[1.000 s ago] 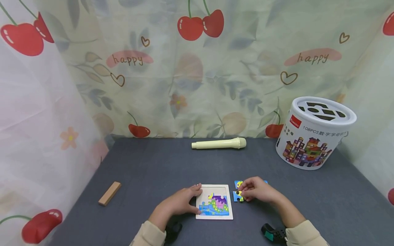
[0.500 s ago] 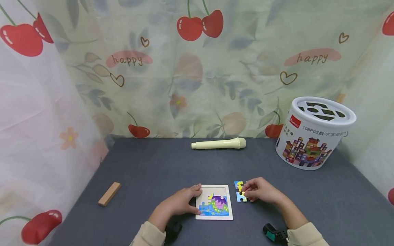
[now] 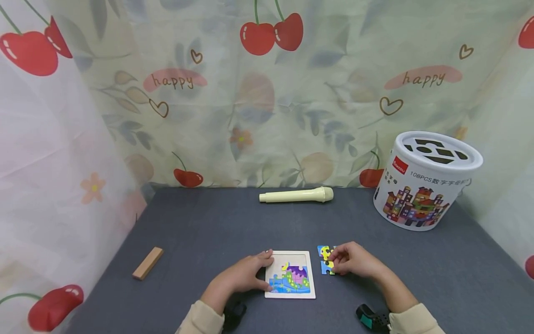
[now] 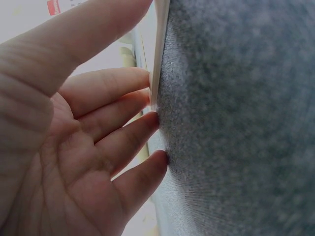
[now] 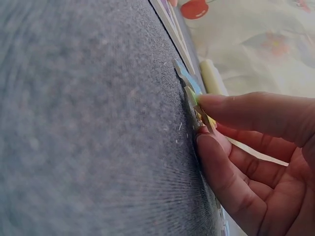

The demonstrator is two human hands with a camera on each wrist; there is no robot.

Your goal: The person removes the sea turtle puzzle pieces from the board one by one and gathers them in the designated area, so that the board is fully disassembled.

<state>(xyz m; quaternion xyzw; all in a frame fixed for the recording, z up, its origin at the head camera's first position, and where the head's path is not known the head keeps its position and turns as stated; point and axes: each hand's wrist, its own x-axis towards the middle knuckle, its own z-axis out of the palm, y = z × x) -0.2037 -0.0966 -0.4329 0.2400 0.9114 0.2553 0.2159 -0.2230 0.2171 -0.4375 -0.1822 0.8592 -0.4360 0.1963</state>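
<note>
A square wooden puzzle tray lies on the table, its lower part filled with blue, purple and green jigsaw pieces. My left hand rests along its left side, thumb at the lower left corner and fingertips by the upper one. Those fingers look relaxed, some touching the cloth beside the tray edge. To the tray's right, my right hand pinches a yellow-and-blue puzzle piece between thumb and forefinger, low over the table. Another puzzle piece lies at its fingertips, partly covered.
At the table's far edge lies a cream toy microphone. A white block bucket stands at the back right. On the left is a wooden block. Patterned cloth hangs behind the grey table.
My right hand has shifted slightly right, and the lower loose puzzle piece has moved right with it. A blue piece seen beyond the hand is now hidden. The left hand and tray stay put.
</note>
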